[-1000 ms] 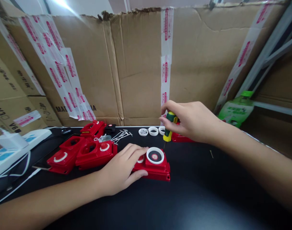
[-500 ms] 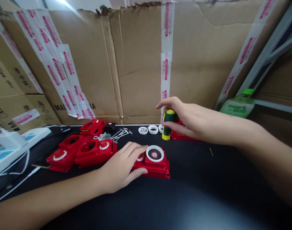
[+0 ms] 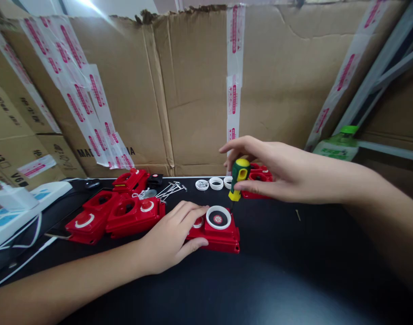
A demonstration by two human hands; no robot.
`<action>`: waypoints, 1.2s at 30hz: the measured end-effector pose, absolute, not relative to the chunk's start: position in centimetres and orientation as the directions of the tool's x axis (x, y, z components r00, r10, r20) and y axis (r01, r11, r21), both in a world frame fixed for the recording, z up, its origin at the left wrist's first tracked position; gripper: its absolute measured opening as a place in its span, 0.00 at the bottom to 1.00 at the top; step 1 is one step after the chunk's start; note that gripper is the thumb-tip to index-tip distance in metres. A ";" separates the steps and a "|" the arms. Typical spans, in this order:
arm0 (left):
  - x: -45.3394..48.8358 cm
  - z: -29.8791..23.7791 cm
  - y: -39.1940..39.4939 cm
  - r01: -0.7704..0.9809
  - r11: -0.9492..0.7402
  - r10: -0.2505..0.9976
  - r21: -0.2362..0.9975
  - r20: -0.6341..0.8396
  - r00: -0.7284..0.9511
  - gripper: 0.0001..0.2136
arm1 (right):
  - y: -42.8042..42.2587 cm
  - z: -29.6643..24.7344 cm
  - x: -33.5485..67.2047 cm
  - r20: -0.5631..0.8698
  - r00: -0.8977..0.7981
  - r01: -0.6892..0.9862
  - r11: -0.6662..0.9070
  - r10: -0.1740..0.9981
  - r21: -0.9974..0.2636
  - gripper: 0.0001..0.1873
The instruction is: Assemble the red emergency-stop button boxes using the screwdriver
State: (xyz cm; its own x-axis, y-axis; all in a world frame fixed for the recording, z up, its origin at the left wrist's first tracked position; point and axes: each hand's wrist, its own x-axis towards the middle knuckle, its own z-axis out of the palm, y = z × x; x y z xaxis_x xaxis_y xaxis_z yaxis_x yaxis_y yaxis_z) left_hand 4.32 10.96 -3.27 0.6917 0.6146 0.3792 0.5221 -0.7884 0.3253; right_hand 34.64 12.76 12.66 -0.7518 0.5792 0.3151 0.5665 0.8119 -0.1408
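My left hand [image 3: 179, 237] is wrapped over the left end of a red plastic housing [image 3: 223, 243] lying on the black table. A white ring [image 3: 209, 212] with a dark centre sits on top of the housing, and a round red button with white edging is partly covered by my fingers. In my right hand [image 3: 260, 167] is a green and yellow screwdriver [image 3: 240, 176], held nearly upright between thumb and fingers. Its thin shaft points down at the housing's far right corner. The ring hides whether the tip sits on a screw.
More red housings [image 3: 132, 214] lie at the left, beside T-shaped metal keys [image 3: 170, 190]. White rings [image 3: 216, 183] and another red housing [image 3: 257, 194] stand behind. A screw [image 3: 298, 215] lies to the right. A white power strip [image 3: 50, 194] is at far left, with cardboard [image 3: 199, 99] behind.
My right thumb and fingers have shifted around the screwdriver handle, and the grip looks looser. The handle has turned and tilts slightly to the right. My left hand and the housing stay put.
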 end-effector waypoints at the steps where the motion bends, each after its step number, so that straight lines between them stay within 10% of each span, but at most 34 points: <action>1: 4.3 -3.3 10.9 0.523 -0.787 0.616 0.327 0.380 0.690 0.25 | 12.8 12.4 34.4 0.357 -0.727 0.607 0.792 0.586 -0.064 0.32; 7: 4.4 -3.1 10.8 0.517 -0.783 0.620 0.344 0.372 0.691 0.23 | 13.3 11.1 32.9 0.477 -0.584 0.807 0.537 0.657 0.246 0.35; 16: 4.4 -3.0 10.8 0.522 -0.774 0.630 0.358 0.354 0.691 0.24 | 14.1 11.0 32.8 0.359 -0.591 0.699 0.681 0.722 -0.218 0.28; 36: 4.4 -3.2 11.0 0.519 -0.781 0.623 0.349 0.360 0.695 0.25 | 13.0 12.2 34.2 0.295 -0.727 0.574 0.785 0.620 -0.234 0.28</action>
State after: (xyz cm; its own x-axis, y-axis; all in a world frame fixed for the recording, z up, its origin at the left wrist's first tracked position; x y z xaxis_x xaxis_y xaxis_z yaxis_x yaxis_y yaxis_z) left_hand 4.35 11.02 -3.18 0.6948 0.6226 0.3600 0.5186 -0.7806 0.3489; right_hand 34.16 12.97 12.21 -0.7270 0.6200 0.2952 0.5742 0.7846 -0.2339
